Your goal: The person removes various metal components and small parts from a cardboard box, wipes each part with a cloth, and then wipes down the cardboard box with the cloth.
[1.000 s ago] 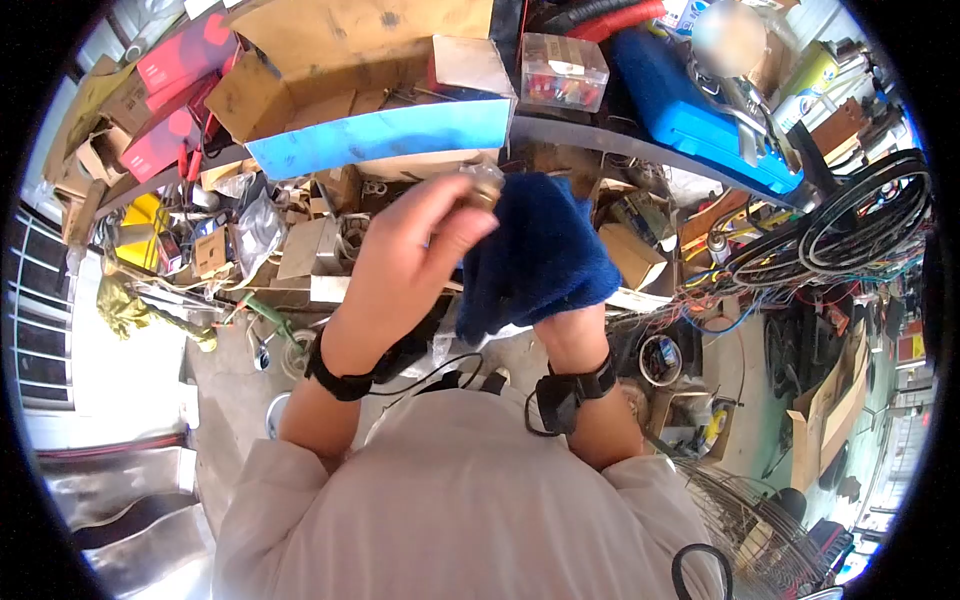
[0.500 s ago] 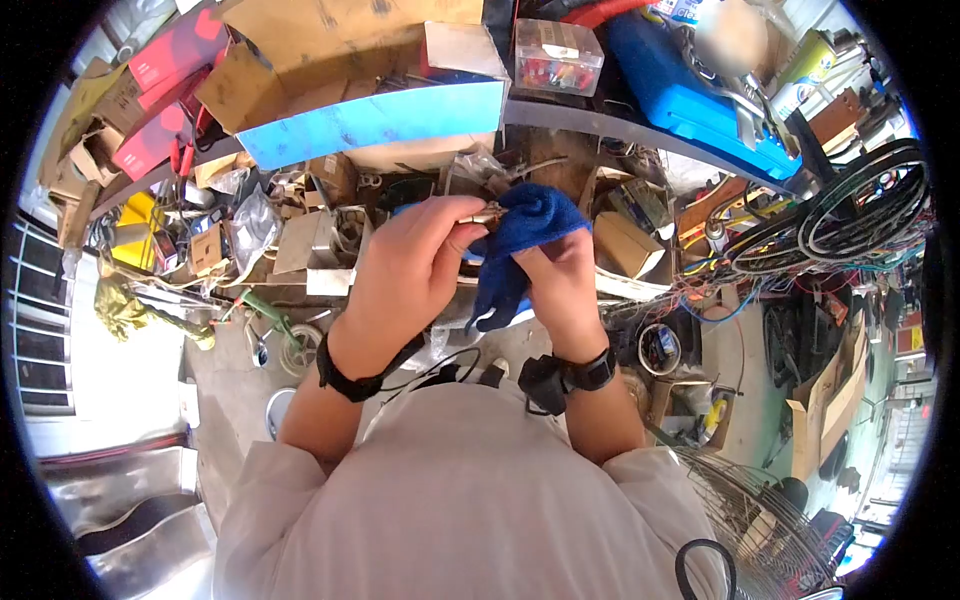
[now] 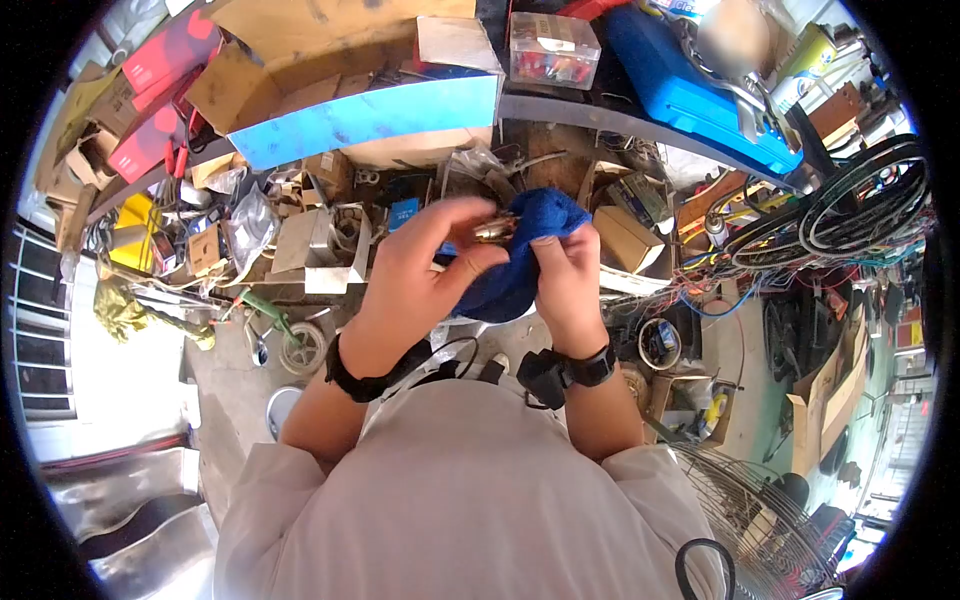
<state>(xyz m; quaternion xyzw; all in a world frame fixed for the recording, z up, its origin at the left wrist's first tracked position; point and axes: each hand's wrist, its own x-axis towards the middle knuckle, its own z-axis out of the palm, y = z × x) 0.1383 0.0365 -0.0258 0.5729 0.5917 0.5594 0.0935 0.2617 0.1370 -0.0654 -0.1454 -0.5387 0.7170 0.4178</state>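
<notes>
My left hand point(image 3: 420, 270) curls its fingers and thumb around a small, shiny, brass-coloured metal part point(image 3: 493, 231). Its exact kind is hard to make out, as it is small and slightly blurred. In my right hand point(image 3: 568, 275) is a blue cloth point(image 3: 515, 280), pinched between thumb and fingers. The cloth bunches up against the right end of the metal part and hangs below it, partly behind my left thumb. Both hands are close together in front of my chest, above the cluttered lower shelf.
Beyond the hands, a shelf carries a blue-fronted cardboard box point(image 3: 370, 122), a clear plastic box point(image 3: 555, 52) and a blue case point(image 3: 665, 85). Coiled black cables point(image 3: 860, 205) hang at right. A wire fan guard point(image 3: 750, 510) stands near my right elbow.
My left fingers have spread from a tight pinch, and more of the metal part shows. The cloth has shifted and now bunches lower, behind the left thumb.
</notes>
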